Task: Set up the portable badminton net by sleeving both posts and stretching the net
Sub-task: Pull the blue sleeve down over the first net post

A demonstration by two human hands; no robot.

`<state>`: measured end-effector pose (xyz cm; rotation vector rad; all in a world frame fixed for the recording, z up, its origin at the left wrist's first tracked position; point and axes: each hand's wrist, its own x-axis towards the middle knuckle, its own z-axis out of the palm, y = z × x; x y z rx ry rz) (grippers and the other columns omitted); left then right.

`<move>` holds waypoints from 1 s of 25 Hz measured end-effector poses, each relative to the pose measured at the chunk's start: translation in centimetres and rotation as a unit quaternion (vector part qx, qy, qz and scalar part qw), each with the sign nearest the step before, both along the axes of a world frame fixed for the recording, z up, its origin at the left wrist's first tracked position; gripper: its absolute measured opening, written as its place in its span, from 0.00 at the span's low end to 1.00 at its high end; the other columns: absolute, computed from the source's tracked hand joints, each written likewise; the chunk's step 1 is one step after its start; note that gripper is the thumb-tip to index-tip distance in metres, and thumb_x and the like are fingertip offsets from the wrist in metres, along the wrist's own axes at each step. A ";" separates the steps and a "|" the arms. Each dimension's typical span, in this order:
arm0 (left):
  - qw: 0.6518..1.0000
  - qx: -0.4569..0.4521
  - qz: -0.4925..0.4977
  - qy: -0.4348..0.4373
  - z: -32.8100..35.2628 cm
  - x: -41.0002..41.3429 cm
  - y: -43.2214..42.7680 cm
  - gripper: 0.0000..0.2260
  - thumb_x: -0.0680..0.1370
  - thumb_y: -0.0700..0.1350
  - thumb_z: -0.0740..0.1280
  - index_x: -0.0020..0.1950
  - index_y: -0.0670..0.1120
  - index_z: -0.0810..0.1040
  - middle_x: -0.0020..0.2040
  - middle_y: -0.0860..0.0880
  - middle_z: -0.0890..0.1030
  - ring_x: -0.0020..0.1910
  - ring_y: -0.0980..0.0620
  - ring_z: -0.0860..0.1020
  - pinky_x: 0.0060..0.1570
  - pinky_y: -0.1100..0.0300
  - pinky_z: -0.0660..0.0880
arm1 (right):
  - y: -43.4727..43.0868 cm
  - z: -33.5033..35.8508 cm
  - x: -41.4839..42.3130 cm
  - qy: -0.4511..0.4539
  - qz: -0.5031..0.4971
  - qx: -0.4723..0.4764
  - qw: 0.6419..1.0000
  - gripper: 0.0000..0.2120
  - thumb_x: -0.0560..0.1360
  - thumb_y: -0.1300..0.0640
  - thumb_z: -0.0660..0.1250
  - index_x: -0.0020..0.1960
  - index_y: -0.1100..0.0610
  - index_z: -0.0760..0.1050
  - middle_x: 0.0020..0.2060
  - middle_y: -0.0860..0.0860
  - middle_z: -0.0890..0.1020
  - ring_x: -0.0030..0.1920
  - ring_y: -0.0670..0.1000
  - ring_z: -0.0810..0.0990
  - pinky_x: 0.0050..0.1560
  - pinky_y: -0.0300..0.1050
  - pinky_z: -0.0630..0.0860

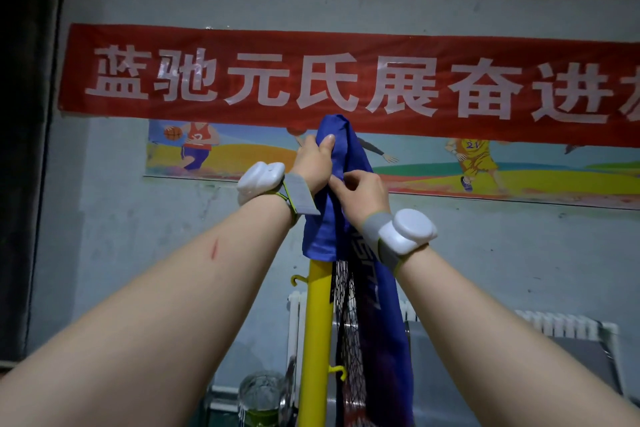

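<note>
left hand (313, 158) grips the blue net sleeve (334, 184) atop the yellow post (317, 333). right hand (360, 196) pinches the sleeve lower down. black netting (346, 322) hangs beside the post.

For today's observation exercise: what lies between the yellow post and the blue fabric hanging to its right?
Bunched black net mesh hangs between the yellow post and the blue fabric, as the head view shows.

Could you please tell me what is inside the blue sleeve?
The post runs up into the sleeve through its open bottom. Its top is covered by the fabric, which the left hand and right hand grip, so how far it reaches cannot be seen.
</note>
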<state>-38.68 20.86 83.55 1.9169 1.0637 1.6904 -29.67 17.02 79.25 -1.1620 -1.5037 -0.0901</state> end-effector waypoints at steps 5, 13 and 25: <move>0.999 -0.019 -0.022 -0.014 -2.9 -0.2 0.5 0.20 0.81 0.52 0.52 0.62 0.38 0.68 0.60 0.38 0.75 0.59 0.40 0.73 0.60 0.47 0.70 | -0.5 -1.5 0.0 0.037 0.009 -0.071 0.997 0.16 0.71 0.51 0.70 0.30 0.59 0.71 0.28 0.53 0.73 0.35 0.54 0.67 0.36 0.43 0.62; 0.995 -0.061 -0.066 -0.041 -7.5 -0.1 0.2 0.22 0.81 0.52 0.51 0.69 0.39 0.63 0.66 0.39 0.72 0.65 0.41 0.71 0.66 0.47 0.66 | -0.4 -4.4 0.5 0.043 0.044 -0.154 0.986 0.14 0.69 0.52 0.73 0.37 0.60 0.71 0.32 0.53 0.73 0.35 0.50 0.69 0.38 0.41 0.67; 0.993 -0.093 -0.062 0.031 -11.3 -1.7 -0.6 0.18 0.81 0.50 0.55 0.62 0.37 0.70 0.61 0.38 0.75 0.60 0.42 0.74 0.63 0.49 0.69 | -2.0 -6.1 0.6 -0.085 -0.026 -0.251 0.964 0.14 0.68 0.51 0.73 0.36 0.59 0.73 0.32 0.54 0.76 0.37 0.52 0.74 0.40 0.42 0.69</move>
